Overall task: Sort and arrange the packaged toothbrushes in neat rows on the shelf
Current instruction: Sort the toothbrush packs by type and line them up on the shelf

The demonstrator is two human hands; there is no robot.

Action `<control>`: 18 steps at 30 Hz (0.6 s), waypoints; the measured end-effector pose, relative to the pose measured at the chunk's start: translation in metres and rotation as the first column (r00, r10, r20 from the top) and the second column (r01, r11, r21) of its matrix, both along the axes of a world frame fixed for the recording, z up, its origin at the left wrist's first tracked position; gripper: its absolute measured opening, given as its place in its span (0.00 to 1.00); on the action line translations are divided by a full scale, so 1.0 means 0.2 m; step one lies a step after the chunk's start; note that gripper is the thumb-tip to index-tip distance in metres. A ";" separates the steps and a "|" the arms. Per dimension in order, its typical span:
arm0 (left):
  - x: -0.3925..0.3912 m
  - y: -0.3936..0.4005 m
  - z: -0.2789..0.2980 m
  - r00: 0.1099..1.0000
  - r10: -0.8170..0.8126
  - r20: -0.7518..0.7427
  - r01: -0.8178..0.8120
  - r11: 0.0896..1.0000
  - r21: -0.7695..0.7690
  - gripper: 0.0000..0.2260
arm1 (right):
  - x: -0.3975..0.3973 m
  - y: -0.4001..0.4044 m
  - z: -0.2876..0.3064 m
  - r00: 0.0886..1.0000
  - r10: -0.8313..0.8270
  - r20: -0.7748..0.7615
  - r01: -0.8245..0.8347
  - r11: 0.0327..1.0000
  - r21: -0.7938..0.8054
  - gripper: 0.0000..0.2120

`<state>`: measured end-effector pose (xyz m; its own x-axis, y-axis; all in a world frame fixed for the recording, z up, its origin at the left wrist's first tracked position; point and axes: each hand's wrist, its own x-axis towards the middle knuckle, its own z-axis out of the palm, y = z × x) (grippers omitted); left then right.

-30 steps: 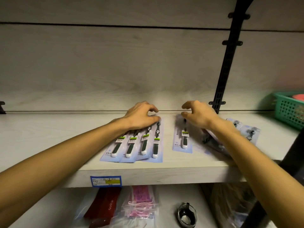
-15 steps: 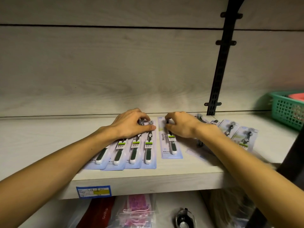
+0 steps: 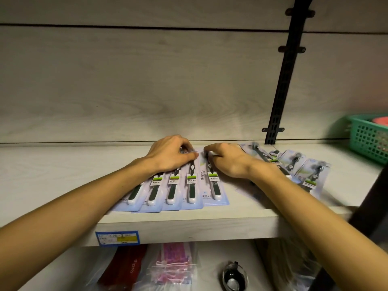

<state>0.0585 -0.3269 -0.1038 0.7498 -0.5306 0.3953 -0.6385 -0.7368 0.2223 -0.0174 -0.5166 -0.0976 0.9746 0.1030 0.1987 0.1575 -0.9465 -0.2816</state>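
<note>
Several blue-carded toothbrush packs (image 3: 172,190) lie side by side in an overlapping row near the front of the pale wooden shelf (image 3: 63,175). My left hand (image 3: 170,156) rests on their far ends, with fingers curled over the tops and thumb along the rightmost one. One more toothbrush pack (image 3: 214,185) lies against the row's right side. My right hand (image 3: 228,160) pinches its far end with curled fingers. More packs (image 3: 312,175) lie loosely fanned to the right, partly under my right forearm.
A green plastic basket (image 3: 369,139) stands at the shelf's far right. A black slotted upright (image 3: 281,91) runs up the back wall. A blue price label (image 3: 117,238) sits on the shelf's front edge. Bagged pink items (image 3: 172,263) and a red packet (image 3: 123,263) lie on the lower shelf.
My right hand has slid the single pack leftwards until it meets the row. My left hand has stayed on the tops of the row.
</note>
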 end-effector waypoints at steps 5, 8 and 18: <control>-0.02 -0.04 0.01 0.999 0.025 0.036 -0.027 0.997 0.068 0.18 | -0.02 -0.12 0.09 0.997 -0.021 -0.076 0.029 0.995 0.099 0.27; -0.02 -0.07 0.03 0.999 0.031 0.029 -0.033 0.994 0.108 0.24 | -0.01 -0.34 0.15 0.984 -0.176 -0.042 0.179 0.981 0.077 0.26; -0.05 -0.13 0.02 0.996 -0.049 -0.072 0.050 0.998 0.026 0.17 | 0.01 -0.40 0.07 0.957 -0.257 -0.134 0.272 0.956 0.108 0.20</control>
